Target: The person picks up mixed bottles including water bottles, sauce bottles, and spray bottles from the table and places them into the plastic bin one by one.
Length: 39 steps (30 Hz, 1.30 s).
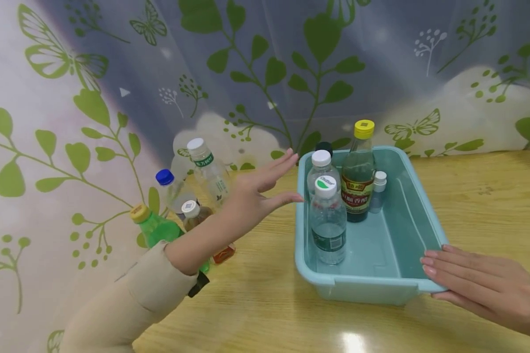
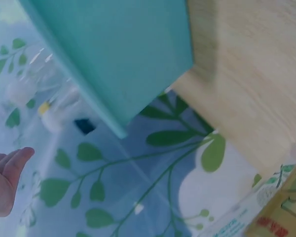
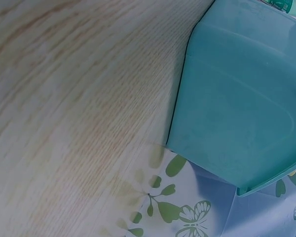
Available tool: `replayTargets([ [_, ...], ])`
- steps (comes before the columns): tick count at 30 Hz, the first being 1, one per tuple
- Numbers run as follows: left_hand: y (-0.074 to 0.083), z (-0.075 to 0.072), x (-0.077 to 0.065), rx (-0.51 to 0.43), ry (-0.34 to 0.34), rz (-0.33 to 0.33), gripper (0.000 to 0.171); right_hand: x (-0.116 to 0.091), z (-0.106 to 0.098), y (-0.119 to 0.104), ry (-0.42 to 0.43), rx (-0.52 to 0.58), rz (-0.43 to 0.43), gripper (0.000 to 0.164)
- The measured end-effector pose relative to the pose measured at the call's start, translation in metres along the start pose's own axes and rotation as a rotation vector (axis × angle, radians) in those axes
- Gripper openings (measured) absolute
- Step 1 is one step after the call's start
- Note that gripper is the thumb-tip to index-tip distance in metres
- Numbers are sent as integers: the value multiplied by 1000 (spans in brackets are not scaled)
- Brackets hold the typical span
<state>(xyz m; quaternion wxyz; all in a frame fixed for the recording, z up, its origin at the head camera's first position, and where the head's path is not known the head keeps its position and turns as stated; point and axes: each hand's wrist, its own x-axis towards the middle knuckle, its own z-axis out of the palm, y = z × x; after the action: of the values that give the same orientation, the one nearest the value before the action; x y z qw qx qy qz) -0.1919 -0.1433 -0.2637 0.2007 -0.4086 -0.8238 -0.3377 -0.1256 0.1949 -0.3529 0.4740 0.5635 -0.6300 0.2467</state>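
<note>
A light teal plastic bin [image 1: 417, 206] stands on the wooden table with several bottles upright along its left half. In front is a clear water bottle [image 1: 329, 228] with a white-and-green cap, and behind it another clear bottle [image 1: 321, 169]. Beside them are a dark vinegar bottle [image 1: 357, 184] with a yellow cap and a small white-capped bottle [image 1: 378, 191]. My left hand [image 1: 251, 193] hovers at the bin's left rim, fingers stretched out and thumb apart, holding nothing. Straight fingers of my right hand [image 1: 490, 282] rest on the bin's front right corner.
Left of the bin, partly behind my left forearm, stand a green bottle [image 1: 159, 228] with a yellow cap, a blue-capped bottle [image 1: 176, 193], a white-capped clear bottle [image 1: 212, 176] and a brown drink bottle [image 1: 194, 215]. A leaf-patterned curtain [image 1: 265, 73] hangs behind the table [image 1: 265, 314].
</note>
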Motion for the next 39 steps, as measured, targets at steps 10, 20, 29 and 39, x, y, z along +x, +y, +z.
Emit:
replayTargets([
  [10, 7, -39, -16, -131, 198, -46, 64, -1, 0, -1, 1, 1, 4, 32],
  [20, 10, -70, -33, -179, 392, -110, 61, -3, 0, 0, 12, 11, 1, 32],
  [29, 8, -101, -53, -408, 646, -95, 54, -7, 2, 1, 40, 15, -9, 31],
  [39, -5, -128, -86, -392, 928, -167, 52, 0, 1, 0, 33, 11, -21, 31],
])
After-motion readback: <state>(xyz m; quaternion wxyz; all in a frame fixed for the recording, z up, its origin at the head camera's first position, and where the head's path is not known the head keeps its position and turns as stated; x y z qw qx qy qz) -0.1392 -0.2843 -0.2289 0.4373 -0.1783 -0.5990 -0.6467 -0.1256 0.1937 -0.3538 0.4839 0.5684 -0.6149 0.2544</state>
